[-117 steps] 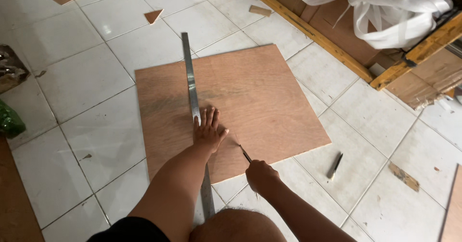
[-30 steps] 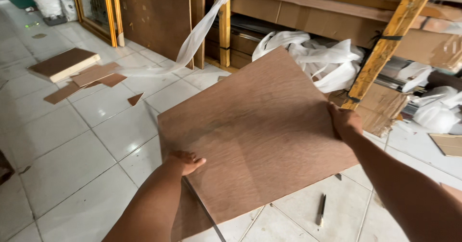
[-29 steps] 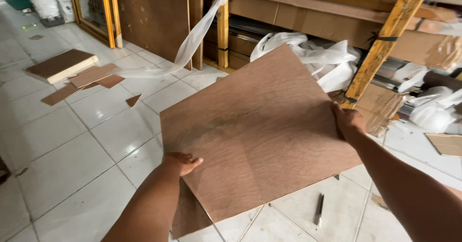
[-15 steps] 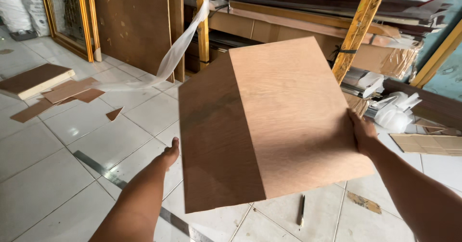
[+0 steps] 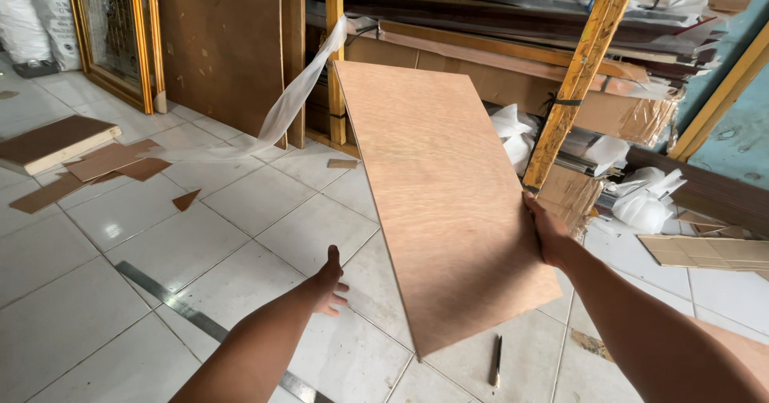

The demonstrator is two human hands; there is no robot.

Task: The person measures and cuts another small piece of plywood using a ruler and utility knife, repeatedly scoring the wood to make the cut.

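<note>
The plywood board point(image 5: 444, 203) is up off the floor, tilted, its near corner hanging low above the white tiles point(image 5: 72, 291). The right hand point(image 5: 547, 231) grips its right edge, fingers wrapped round behind the board and hidden there, only thumb and knuckles showing. The left hand point(image 5: 330, 283) is off the board, open with fingers spread, holding nothing, hovering just beside the board's left edge above the tiles (the gap is plain to see). Both forearms are cut off at the bottom of the view.

Down on the floor, a long metal ruler point(image 5: 188, 315) runs diagonally toward the bottom edge, partly covered by the left arm. A pen point(image 5: 497, 360) lies below the board's near corner. Flat wood offcuts point(image 5: 88, 163) sit at the left edge of the floor. Behind the board, a yellow ladder point(image 5: 573, 82) leans against stacked timber, and the board hides whatever stands at the rack's foot. A strip of clear plastic point(image 5: 284, 114) trails down.
</note>
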